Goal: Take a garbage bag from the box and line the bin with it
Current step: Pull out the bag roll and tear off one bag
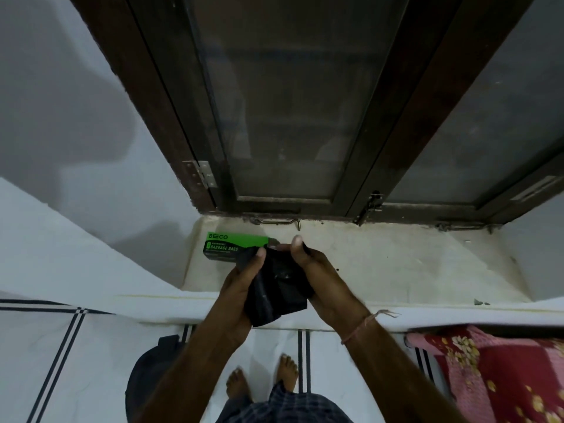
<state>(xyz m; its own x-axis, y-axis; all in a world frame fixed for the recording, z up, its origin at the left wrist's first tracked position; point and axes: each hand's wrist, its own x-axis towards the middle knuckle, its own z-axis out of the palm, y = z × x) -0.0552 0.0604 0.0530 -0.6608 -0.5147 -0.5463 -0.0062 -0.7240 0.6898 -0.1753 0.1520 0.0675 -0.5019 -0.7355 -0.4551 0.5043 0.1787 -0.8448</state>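
Observation:
A folded black garbage bag [279, 288] hangs between both hands above the front edge of the window sill. My left hand [241, 288] grips its left side, thumb pressed on the top corner. My right hand [317, 279] pinches the bag's upper right edge between thumb and fingers. The green garbage bag box [232, 244] lies on the sill just behind my left hand, its right end open. A dark round bin [152, 374] stands on the floor at lower left, partly hidden by my left forearm.
The pale stone sill [396, 264] runs below a dark wooden window frame [305, 206] with a metal hook latch [280, 221]. A red floral cloth [494, 370] lies at lower right. My bare feet [262, 383] stand on white tiled floor with dark stripes.

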